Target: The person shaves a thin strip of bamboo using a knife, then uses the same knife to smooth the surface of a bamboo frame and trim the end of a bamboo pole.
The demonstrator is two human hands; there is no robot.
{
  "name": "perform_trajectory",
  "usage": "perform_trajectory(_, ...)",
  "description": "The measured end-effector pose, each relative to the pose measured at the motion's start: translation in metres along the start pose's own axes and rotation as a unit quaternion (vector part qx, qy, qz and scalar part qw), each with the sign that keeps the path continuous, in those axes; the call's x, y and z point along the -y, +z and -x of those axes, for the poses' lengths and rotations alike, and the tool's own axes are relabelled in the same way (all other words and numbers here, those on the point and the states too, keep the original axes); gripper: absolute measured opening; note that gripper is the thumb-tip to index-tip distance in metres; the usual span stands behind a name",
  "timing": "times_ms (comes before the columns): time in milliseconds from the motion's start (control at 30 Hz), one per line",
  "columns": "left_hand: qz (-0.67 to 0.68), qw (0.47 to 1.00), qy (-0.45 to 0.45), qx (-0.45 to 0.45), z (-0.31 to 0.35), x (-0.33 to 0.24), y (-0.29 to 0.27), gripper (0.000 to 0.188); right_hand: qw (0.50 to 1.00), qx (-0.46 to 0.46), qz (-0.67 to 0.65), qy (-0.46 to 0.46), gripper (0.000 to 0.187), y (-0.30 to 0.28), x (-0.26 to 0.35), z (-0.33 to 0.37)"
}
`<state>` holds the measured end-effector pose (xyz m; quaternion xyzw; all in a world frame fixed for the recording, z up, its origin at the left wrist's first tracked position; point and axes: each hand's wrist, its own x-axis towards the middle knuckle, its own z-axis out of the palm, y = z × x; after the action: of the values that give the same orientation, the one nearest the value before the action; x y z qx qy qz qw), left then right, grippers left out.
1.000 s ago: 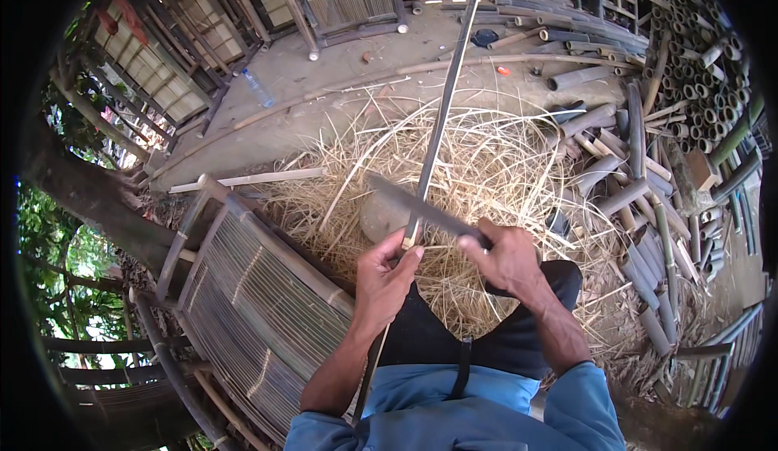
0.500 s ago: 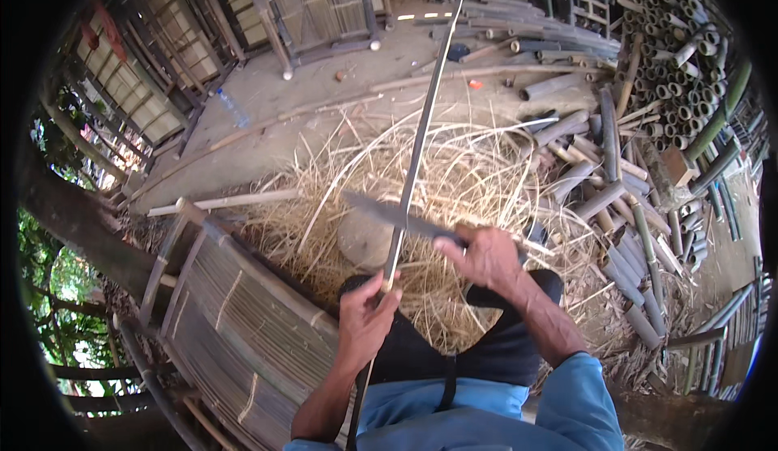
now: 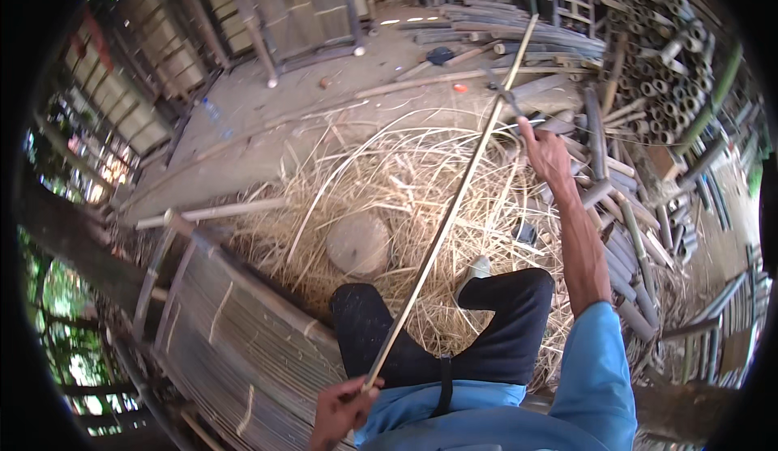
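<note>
A long, thin bamboo strip (image 3: 446,224) runs slantwise from my lap up toward the far right, its pale face showing. My left hand (image 3: 344,412) is closed around its near end, low by my left hip. Far out on the strip, a dark-bladed knife (image 3: 510,101) lies across it, close to the far tip. The knife's handle is in my right hand (image 3: 547,158), the arm stretched forward. Below the strip, a round wooden block (image 3: 357,245) stands among pale bamboo shavings (image 3: 413,183) between and beyond my knees.
A slatted bamboo bench (image 3: 267,337) stands close on my left. Cut bamboo poles (image 3: 527,42) lie at the far right, with a tall stack of bamboo tubes (image 3: 656,78) beyond. A plastic bottle (image 3: 215,117) lies on the ground at the far left.
My right hand and the knife have moved far forward and right along the strip. My left hand has dropped back toward my hip, and the strip now leans farther right.
</note>
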<state>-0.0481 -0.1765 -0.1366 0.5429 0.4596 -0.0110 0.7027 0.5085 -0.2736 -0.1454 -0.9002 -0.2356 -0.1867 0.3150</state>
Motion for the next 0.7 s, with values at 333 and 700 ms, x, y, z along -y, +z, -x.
perform_trajectory(333,0.023,0.975,0.186,0.116,-0.084,-0.054,0.037,0.049,0.894,0.288,-0.163,-0.303,0.067,-0.012,0.124,0.25)
perform_trajectory(700,0.036,0.979,0.179,0.09,-0.048,-0.045,0.029,0.042,0.934,0.212,-0.045,-0.284,0.073,-0.011,0.106,0.163)
